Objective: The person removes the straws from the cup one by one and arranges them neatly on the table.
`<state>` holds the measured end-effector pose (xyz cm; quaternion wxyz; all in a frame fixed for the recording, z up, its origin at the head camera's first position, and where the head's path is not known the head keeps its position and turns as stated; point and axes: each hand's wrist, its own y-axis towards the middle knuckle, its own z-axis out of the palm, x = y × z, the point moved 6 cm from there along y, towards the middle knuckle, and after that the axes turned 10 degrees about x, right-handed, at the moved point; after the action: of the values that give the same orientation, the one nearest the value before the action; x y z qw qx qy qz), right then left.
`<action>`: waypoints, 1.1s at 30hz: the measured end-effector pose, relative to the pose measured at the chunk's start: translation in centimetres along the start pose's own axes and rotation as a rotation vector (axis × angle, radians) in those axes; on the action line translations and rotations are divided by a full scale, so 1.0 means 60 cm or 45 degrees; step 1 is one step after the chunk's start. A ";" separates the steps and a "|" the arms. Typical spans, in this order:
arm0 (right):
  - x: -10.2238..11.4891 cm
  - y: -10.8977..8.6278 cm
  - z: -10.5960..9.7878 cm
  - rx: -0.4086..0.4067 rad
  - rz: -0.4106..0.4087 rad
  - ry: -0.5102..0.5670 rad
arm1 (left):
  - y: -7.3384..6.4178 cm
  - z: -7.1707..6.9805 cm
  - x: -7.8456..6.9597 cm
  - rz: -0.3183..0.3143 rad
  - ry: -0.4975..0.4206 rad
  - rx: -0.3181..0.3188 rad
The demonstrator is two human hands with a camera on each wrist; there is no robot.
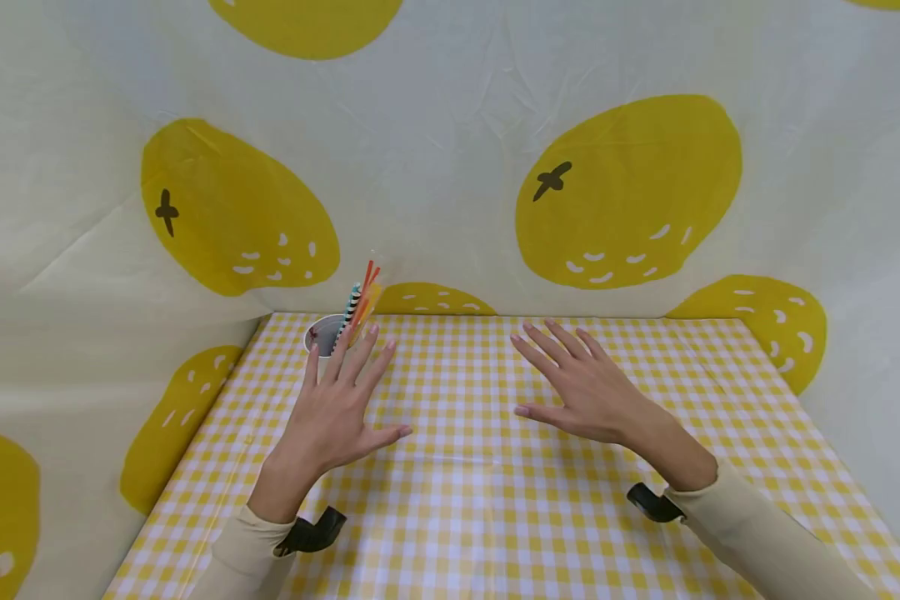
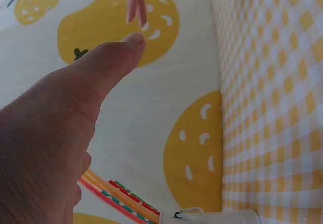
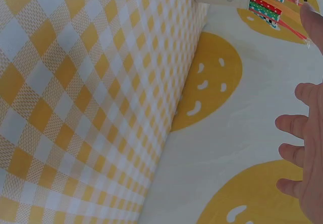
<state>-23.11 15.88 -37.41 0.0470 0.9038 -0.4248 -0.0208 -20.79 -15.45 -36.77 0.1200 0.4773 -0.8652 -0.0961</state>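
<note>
In the head view my left hand [image 1: 335, 417] hovers over the left part of the table with its fingers spread and nothing in it. Just beyond its fingertips stands a white cup [image 1: 321, 333], partly hidden by the hand. Colourful straws [image 1: 362, 302] lean out of the cup; in the right wrist view they are striped, dotted and plain straws [image 3: 267, 7]. My right hand [image 1: 588, 392] is raised over the right part of the table, fingers apart, holding nothing. The left thumb [image 2: 108, 65] shows large in the left wrist view.
A yellow-and-white checked cloth [image 1: 457, 500] covers the table. Behind and beside it hangs a pale sheet [image 1: 435, 167] printed with big yellow fruits. Each forearm carries a black wrist mount [image 1: 315, 532] near the cuff. The cup stands near the table's back left corner.
</note>
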 end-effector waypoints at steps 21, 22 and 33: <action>0.006 0.042 -0.012 -0.005 -0.015 0.317 | -0.013 -0.024 0.039 0.203 -0.141 -0.317; 0.005 0.045 -0.011 -0.002 -0.014 0.352 | -0.013 -0.026 0.043 0.216 -0.180 -0.352; 0.010 0.083 -0.020 -0.095 -0.052 0.704 | 0.003 -0.005 0.132 0.075 -0.604 -0.316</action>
<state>-26.48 12.35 -35.72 0.1940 0.8812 -0.3765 0.2100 -24.96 -22.09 -35.48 -0.0256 0.3976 -0.8643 -0.3071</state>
